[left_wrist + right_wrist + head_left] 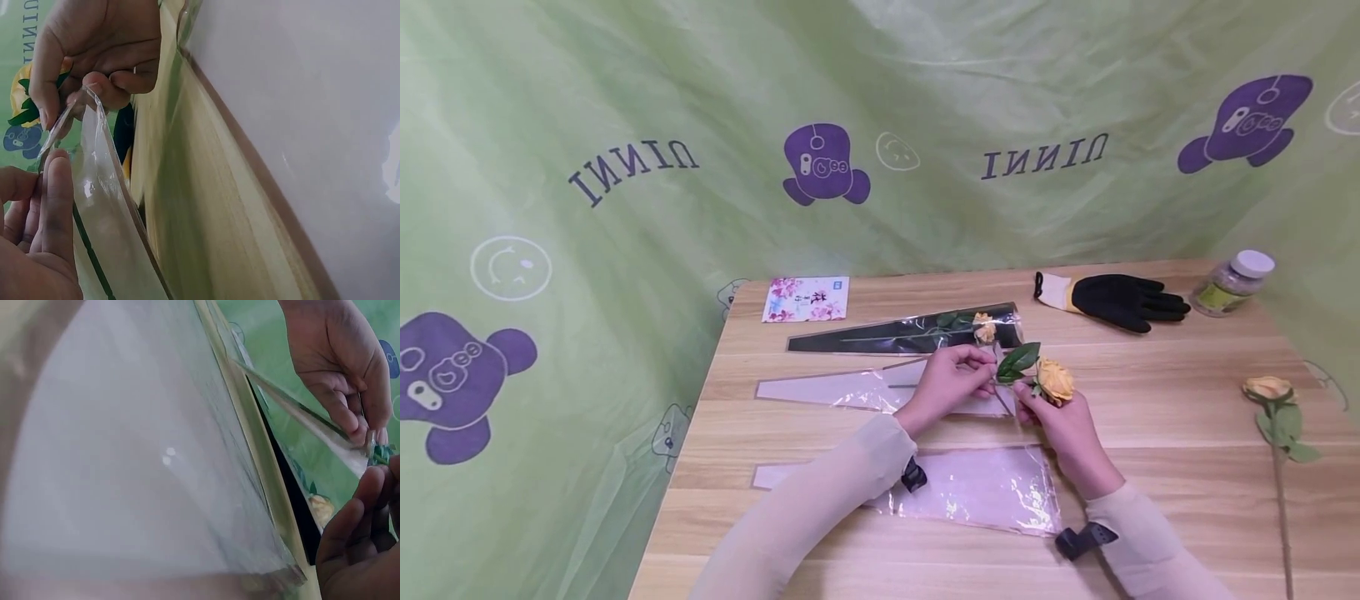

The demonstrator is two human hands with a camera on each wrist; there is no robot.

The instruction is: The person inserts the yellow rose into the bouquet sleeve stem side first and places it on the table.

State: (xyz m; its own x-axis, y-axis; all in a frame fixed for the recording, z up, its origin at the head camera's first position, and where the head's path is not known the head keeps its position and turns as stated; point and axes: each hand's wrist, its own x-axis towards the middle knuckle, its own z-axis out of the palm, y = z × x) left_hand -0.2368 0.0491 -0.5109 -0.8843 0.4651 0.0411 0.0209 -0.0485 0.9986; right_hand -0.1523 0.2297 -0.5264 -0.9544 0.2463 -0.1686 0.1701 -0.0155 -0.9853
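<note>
A clear-fronted, pale flower sleeve (865, 390) is raised at its wide mouth between the hands. The stem (92, 259) of a yellow artificial rose (1056, 380) runs down inside it, with bloom and green leaves (1018, 360) outside the mouth. My left hand (951, 379) pinches the sleeve's rim between thumb and fingers, beside the stem. Just under the bloom, my right hand (1063, 425) grips the rose, its fingertips right at the plastic edge. In the right wrist view the left hand (340, 362) is above and the right hand (359, 544) below, fingertips close together.
Behind lies a black sleeve (880, 336) with a yellow rose in it. Another pale sleeve (985, 492) lies in front, under the forearms. A loose rose (1277, 433) is at the right. Along the back are a floral card (806, 299), a black glove (1120, 302) and a white-capped jar (1232, 283).
</note>
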